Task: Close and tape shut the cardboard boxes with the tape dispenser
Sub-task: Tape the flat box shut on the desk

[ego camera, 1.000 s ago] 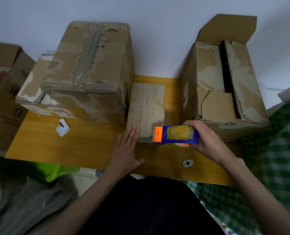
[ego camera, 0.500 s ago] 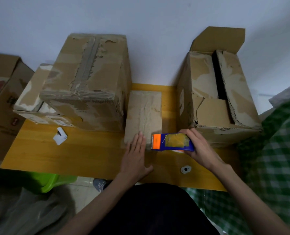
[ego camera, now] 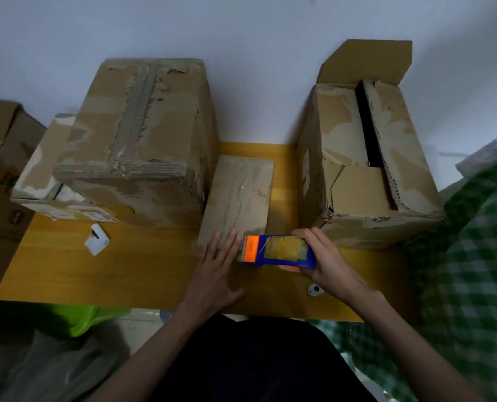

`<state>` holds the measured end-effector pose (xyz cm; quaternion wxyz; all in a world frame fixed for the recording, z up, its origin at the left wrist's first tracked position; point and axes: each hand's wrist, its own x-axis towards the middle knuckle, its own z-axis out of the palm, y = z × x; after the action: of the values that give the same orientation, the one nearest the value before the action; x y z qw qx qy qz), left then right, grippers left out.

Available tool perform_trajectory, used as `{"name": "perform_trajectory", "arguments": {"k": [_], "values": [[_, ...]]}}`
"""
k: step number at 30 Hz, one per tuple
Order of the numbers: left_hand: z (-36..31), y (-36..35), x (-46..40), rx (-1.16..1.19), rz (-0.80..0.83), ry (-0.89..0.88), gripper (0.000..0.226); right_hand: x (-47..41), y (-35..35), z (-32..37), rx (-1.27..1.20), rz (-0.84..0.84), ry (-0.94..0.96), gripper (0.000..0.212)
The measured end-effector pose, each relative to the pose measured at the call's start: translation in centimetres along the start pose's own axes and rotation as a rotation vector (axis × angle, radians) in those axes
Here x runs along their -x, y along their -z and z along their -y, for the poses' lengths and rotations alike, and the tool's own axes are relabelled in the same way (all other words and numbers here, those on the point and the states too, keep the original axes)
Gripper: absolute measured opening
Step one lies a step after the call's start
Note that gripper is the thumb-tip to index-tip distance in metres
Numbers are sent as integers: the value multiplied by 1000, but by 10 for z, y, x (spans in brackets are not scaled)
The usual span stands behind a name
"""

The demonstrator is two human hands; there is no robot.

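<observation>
The small flat box [ego camera: 238,195] lies in the middle of the yellow table [ego camera: 143,274], between the big closed box [ego camera: 137,140] on the left and the open box [ego camera: 369,158] on the right, whose far flap stands up and whose top shows a dark gap. The left hand [ego camera: 215,268] lies flat, fingers straight, pressing on the near end of the small flat box, while the right hand [ego camera: 325,262] is wrapped around the blue and orange tape dispenser [ego camera: 276,252], its toothed orange end touching that near edge just beside the left fingertips. This box looks light and thin, with creased, scuffed card that would likely slide or buckle under a pull, so pinning it flat near the seam seems wise. The dispenser is rigid plastic and best held round its body, clear of the serrated blade. The 2 larger boxes have torn, peeled faces; tape may stick poorly there, and their soft flaps probably need pressing down at the seam.
</observation>
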<state>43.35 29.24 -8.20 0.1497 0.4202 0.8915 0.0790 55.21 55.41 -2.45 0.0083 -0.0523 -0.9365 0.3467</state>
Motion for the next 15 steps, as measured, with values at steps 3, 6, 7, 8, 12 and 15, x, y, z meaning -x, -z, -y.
{"name": "perform_trajectory", "arguments": {"k": [3,6,7,8,12,15], "values": [[-13,-3,-5,-47,10,18,118,0,-1,-6,9,-5,-11,63],[-25,-9,-9,-6,2,51,125,1,0,-10,-1,-5,-21,63],[-27,-10,-10,-11,5,48,126,1,0,-10,-3,-7,-18,62],[-27,-10,-10,-26,13,39,126,1,0,-10,-4,-7,-18,61],[-25,-9,-9,-51,19,18,123,3,3,-12,-6,32,-45,62],[-25,-11,-9,-65,33,28,126,8,6,-15,-27,46,-67,64]]}}
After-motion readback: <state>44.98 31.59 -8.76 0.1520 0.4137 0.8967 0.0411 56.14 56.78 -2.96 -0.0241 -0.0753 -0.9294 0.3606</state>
